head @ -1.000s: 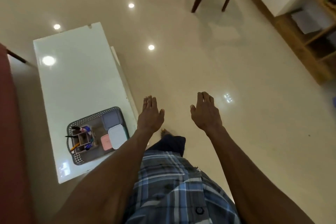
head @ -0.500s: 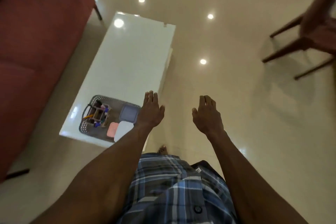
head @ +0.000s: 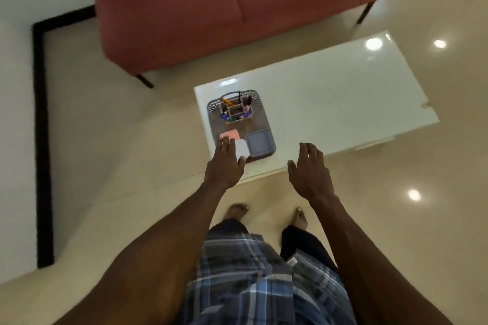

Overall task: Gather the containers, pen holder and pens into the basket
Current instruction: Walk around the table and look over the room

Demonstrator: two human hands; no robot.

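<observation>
— so, where was the basket (head: 267, 124) just then?

— on the white table (head: 343, 92), at its near left corner. a grey, perforated basket with everything inside it.

— everything?

— the pen holder (head: 236, 111) stood upright in the far half, with the pens (head: 226, 101) sticking out of its compartments; one was orange, the rest too small for me to tell apart. in the near half lay three containers: a pink one (head: 229, 134) on the left, a white one (head: 241, 150) just beside it and nearest me, and a grey one (head: 257, 143) on the right.

— and your hands?

— both empty. my left hand (head: 225, 166) was stretched out palm down, fingers straight and close together, thumb out to the side, and it overlapped the basket's near left edge in my view. whether it touched the basket i couldn't tell.

— the right?

— my right hand (head: 309, 171) hovered off to the right of the basket, over the table's near edge, fingers loosely spread, holding nothing.

— anything else around?

— a red sofa (head: 224, 8) beyond the table, and my bare feet on the glossy floor (head: 118, 166).
</observation>
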